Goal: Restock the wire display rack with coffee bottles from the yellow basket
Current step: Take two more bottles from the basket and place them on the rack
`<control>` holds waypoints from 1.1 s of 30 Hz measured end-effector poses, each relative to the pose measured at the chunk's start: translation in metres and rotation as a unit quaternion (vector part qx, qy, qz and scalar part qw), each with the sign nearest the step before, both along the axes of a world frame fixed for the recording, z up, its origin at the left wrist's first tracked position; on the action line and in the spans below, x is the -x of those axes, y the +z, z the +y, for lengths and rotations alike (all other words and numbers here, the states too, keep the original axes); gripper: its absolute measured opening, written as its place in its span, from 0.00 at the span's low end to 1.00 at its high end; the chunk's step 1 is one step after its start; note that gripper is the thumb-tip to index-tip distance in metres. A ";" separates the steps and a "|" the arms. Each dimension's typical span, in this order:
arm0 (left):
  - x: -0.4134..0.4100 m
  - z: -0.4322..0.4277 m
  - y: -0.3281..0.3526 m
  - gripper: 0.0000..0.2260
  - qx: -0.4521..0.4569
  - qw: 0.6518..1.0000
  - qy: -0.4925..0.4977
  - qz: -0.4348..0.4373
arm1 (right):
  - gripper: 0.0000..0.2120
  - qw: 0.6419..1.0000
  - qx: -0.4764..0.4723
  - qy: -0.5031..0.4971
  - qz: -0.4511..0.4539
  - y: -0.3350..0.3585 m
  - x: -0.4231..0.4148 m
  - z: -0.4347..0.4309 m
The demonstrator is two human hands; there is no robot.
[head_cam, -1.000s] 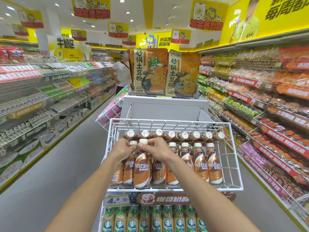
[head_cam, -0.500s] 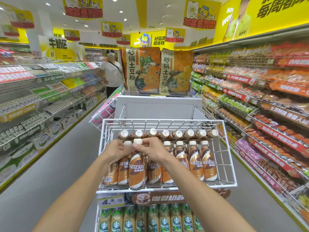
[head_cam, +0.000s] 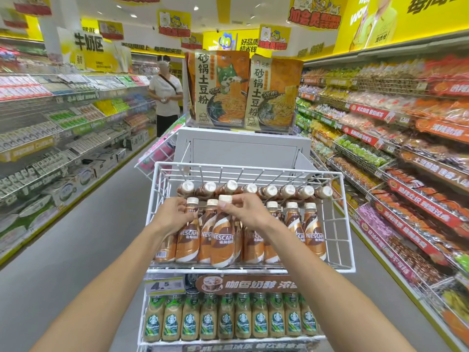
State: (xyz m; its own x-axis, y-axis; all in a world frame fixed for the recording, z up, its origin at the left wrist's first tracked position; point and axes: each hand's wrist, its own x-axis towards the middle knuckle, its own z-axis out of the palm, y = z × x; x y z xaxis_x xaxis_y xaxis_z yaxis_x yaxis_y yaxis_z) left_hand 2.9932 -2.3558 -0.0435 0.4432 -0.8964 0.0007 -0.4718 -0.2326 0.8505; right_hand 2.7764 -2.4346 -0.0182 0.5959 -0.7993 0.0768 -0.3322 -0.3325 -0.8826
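Over grey aisle floor (head_cam: 88, 237), between stocked shelves (head_cam: 76, 118), coffee bottles (head_cam: 314, 235) are stood upright in top tier of wire rack (head_cam: 253, 270). One neck is gripped by left hand (head_cam: 175, 215), another pinched by right hand (head_cam: 247, 212).

- The wire display rack (head_cam: 335, 224) looks like metal rod under a smooth white coating with a slight sheen.
- The coffee bottles (head_cam: 222, 240) wear glossy brown-and-cream plastic sleeves that catch the ceiling light.
- Their caps (head_cam: 225, 198) are cream plastic, duller than the sleeves.
- The green-labelled bottles (head_cam: 225, 323) on the tier below are equally glossy plastic.
- The price tag (head_cam: 165, 285) looks like matt printed paper.
- The panel (head_cam: 243, 151) behind the rack is flat, white and matt, seemingly painted sheet.
- The noodle packs (head_cam: 220, 90) are shiny printed film.
- The floor (head_cam: 83, 224) is smooth grey and mostly matt.
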 end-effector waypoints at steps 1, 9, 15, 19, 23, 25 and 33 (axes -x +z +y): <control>0.001 0.001 0.001 0.36 0.000 1.000 0.002 0.002 | 0.12 1.000 -0.004 -0.010 -0.002 0.003 0.011 -0.002; 0.002 0.002 0.004 0.36 -0.013 0.999 0.006 0.032 | 0.17 0.995 0.006 -0.101 0.020 0.028 0.140 -0.037; 0.004 0.002 0.003 0.33 -0.011 0.999 0.008 0.047 | 0.17 0.985 0.008 -0.167 0.038 0.036 0.211 -0.063; 0.003 0.001 0.001 0.33 -0.008 0.999 0.004 0.045 | 0.12 0.980 0.006 -0.170 0.102 0.033 0.224 -0.065; 0.003 -0.001 -0.001 0.34 -0.007 0.999 0.004 0.044 | 0.18 0.953 0.094 -0.193 0.214 0.037 0.215 -0.062; 0.004 -0.001 -0.001 0.34 -0.007 0.999 0.004 0.043 | 0.21 0.920 0.163 -0.220 0.279 0.036 0.208 -0.063; 0.006 0.001 0.002 0.34 -0.011 0.999 0.009 0.032 | 0.22 0.905 0.162 -0.270 0.287 0.023 0.197 -0.070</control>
State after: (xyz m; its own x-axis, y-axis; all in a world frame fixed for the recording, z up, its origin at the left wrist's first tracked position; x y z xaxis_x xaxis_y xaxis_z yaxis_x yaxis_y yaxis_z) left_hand 2.9870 -2.3546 -0.0416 0.4577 -0.8878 -0.0482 -0.4116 -0.2597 0.8736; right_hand 2.5796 -2.5045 0.0051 0.1413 -0.9767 0.1618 -0.8963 -0.1956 -0.3980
